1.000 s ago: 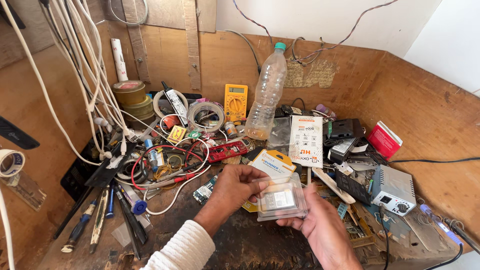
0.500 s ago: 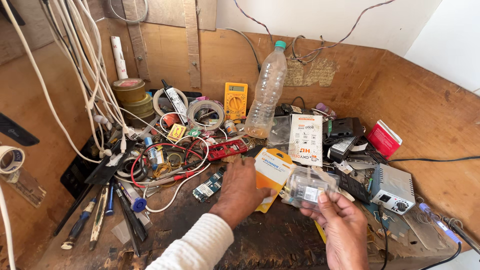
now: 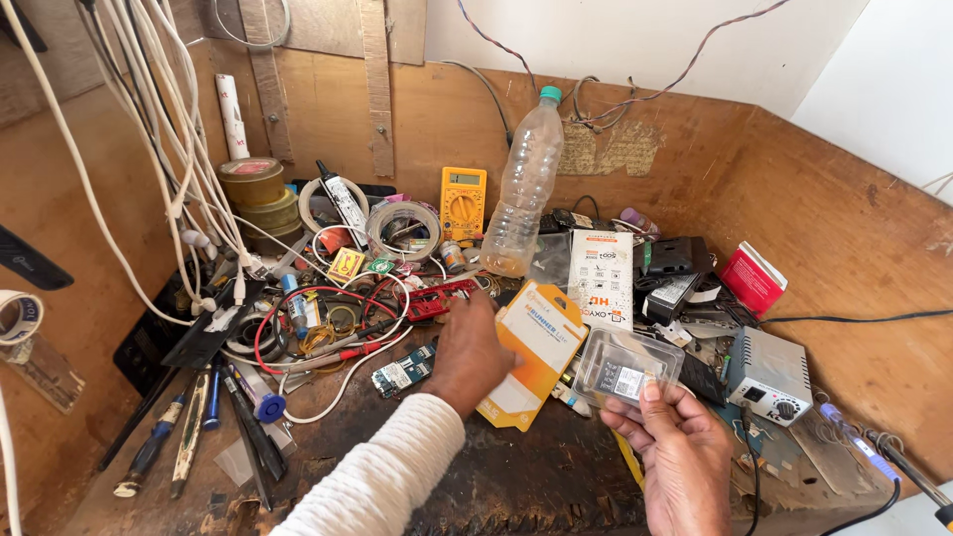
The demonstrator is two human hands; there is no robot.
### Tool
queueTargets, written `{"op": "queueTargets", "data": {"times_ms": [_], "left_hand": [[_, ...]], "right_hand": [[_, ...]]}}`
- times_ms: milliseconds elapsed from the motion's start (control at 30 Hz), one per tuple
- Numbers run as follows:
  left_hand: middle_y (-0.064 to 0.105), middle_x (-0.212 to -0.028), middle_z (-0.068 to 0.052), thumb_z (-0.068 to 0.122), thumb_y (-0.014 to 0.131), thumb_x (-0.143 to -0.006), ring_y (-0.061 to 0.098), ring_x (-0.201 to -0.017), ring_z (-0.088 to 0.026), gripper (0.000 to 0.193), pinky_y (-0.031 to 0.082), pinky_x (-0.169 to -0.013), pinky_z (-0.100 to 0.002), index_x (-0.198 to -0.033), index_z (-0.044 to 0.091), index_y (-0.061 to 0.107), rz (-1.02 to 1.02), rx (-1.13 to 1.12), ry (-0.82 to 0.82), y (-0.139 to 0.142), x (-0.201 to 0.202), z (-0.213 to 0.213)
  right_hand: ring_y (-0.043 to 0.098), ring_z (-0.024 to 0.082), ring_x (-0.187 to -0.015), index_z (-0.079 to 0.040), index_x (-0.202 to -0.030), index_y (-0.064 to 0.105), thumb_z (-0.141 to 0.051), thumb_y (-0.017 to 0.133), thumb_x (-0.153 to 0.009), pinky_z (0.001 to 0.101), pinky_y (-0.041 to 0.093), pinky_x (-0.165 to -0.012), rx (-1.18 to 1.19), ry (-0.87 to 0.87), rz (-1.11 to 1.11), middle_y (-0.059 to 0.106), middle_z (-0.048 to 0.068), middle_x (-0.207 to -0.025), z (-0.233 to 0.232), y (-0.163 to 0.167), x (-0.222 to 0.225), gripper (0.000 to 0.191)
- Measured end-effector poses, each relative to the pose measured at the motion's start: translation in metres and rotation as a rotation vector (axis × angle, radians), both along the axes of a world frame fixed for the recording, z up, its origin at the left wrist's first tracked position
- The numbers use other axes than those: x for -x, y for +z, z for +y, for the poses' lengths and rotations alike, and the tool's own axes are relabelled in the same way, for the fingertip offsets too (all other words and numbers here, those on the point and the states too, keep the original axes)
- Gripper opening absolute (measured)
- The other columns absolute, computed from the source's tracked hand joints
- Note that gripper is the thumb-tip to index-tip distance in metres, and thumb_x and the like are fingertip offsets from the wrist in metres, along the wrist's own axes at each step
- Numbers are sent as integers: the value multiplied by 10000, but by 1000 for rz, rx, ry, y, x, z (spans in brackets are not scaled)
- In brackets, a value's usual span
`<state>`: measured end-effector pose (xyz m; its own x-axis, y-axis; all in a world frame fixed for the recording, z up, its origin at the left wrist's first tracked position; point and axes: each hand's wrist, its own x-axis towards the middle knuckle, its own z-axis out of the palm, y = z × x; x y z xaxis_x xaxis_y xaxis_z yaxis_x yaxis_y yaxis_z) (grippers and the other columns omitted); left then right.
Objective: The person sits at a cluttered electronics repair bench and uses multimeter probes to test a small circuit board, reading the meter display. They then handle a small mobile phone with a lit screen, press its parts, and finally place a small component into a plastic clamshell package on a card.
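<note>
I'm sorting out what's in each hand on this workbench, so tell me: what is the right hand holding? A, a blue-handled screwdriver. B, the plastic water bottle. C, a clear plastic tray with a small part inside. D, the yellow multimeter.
C: the right hand pinches a clear plastic tray with a small part inside, while the multimeter, bottle and screwdriver lie untouched on the bench.

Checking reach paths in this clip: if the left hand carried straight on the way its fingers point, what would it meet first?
Probably the small red circuit board, just beyond the left hand; depth is unclear from above.
</note>
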<state>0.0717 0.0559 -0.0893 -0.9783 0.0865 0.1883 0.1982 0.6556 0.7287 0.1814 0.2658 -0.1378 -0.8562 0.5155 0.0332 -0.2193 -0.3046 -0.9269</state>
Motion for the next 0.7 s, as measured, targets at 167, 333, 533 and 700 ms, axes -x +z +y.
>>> {"op": "queueTargets", "data": {"times_ms": [167, 333, 533, 700], "left_hand": [[786, -991, -167, 95, 859, -739, 770, -818, -228, 396, 624, -753, -342, -1079, -60, 728, -248, -703, -265, -13, 21, -16], [771, -1021, -187, 40, 759, -832, 761, -829, -246, 326, 627, -769, -371, -1132, -70, 694, -500, -1086, -393, -20, 7, -25], [697, -1263, -175, 96, 661, -914, 705, -1127, -274, 458, 592, -979, -410, -1347, -17, 567, -728, -1473, -594, -19, -16, -19], [607, -1465, -215, 364, 513, -1113, 618, -1309, -343, 575, 516, -1114, -504, -1537, -23, 485, -920, -1673, -808, -18, -26, -23]], "right_hand": [[728, 263, -920, 42, -1076, 639, -82, 632, -957, 442, 622, -857, 85, 71, 39, 731, 165, -998, 0, 2, 1, 172], [707, 236, -892, 17, -1090, 669, -78, 647, -940, 421, 578, -850, 132, 110, -31, 732, 142, -996, -6, 5, 4, 179], [683, 216, -866, 17, -1075, 675, -98, 667, -952, 439, 591, -877, 151, 143, -107, 704, 137, -943, -18, 10, 12, 168], [692, 226, -894, 18, -1071, 666, -113, 641, -959, 454, 598, -921, 146, 110, -82, 714, 129, -949, -23, 19, 11, 174]]}}
